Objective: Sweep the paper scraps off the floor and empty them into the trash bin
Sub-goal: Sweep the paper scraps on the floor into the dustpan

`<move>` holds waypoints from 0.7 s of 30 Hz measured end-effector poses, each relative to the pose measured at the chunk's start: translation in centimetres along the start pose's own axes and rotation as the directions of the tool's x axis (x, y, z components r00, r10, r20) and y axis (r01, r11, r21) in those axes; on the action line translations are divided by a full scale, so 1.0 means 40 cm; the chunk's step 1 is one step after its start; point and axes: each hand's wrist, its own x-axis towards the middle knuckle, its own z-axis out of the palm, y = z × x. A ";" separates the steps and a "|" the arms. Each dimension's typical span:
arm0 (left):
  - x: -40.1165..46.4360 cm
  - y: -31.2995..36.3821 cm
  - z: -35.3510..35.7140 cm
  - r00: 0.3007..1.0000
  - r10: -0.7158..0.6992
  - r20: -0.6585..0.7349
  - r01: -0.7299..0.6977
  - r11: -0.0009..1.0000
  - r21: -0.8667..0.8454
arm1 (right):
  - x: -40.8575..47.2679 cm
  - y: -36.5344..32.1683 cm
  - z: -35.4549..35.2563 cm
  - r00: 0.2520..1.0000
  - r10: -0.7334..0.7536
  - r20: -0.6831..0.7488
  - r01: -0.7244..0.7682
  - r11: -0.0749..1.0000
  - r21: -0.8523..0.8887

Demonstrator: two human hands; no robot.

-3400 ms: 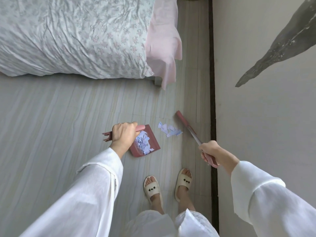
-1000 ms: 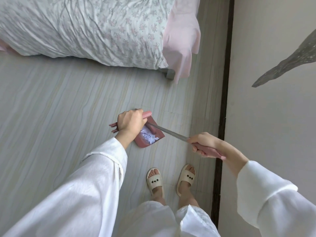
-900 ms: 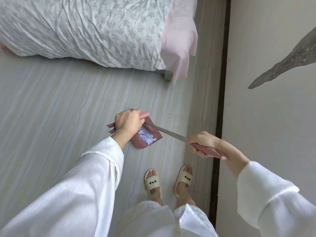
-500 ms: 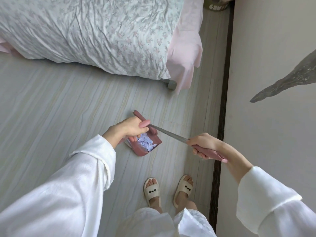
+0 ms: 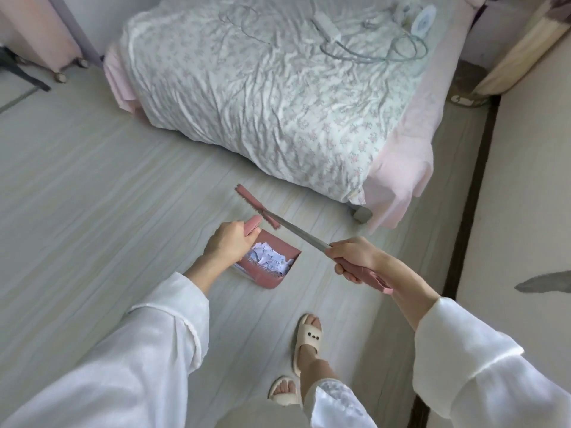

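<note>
Pink plastic dustpan (image 5: 272,267) hangs from its handle in the left hand (image 5: 230,242), whose fingers curl round the grip, the pan tipped back so that the white paper scraps (image 5: 268,257) lie heaped inside against its toothed edge rather than spilling out. The right hand (image 5: 350,257) clasps the pink grip of the broom (image 5: 278,220), its metal shaft slanting up and across above the dustpan and its head lifted clear of the floor (image 5: 92,211), apparently to keep the bristles out of the way. No scraps show on the pale boards beside the bed (image 5: 278,88). A person in white sleeves and cream slippers (image 5: 309,338) stands near the wall; the sweeping looks finished, with emptying still to do, and no trash bin can be made out for certain.
</note>
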 end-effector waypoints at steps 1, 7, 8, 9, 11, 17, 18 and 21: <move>0.011 -0.015 -0.030 0.998 -0.021 -0.052 0.020 0.999 -0.026 | 0.019 -0.038 0.007 1.000 -0.022 0.010 0.022 1.000 0.006; 0.110 -0.096 -0.244 0.930 -0.201 -0.307 0.153 0.973 -0.172 | 0.157 -0.355 0.096 0.979 -0.143 0.148 0.152 0.987 -0.047; 0.131 -0.107 -0.282 0.913 -0.234 -0.333 0.177 0.965 -0.194 | 0.180 -0.413 0.114 0.973 -0.163 0.163 0.174 0.983 -0.060; 0.148 -0.116 -0.311 0.899 -0.261 -0.352 0.194 0.957 -0.214 | 0.197 -0.459 0.129 0.969 -0.175 0.175 0.187 0.981 -0.058; 0.188 -0.158 -0.390 0.852 -0.329 -0.406 0.228 0.933 -0.278 | 0.234 -0.582 0.177 0.955 -0.206 0.215 0.223 0.973 -0.059; 0.250 -0.322 -0.599 0.710 -0.517 -0.479 0.263 0.825 -0.501 | 0.301 -0.850 0.342 0.901 -0.280 0.331 0.334 0.936 -0.116; 0.257 -0.370 -0.643 0.669 -0.553 -0.497 0.269 0.803 -0.532 | 0.313 -0.906 0.392 0.889 -0.284 0.358 0.352 0.925 -0.141; 0.267 -0.472 -0.733 0.570 -0.628 -0.529 0.272 0.752 -0.600 | 0.336 -1.025 0.503 0.867 -0.292 0.404 0.397 0.894 -0.206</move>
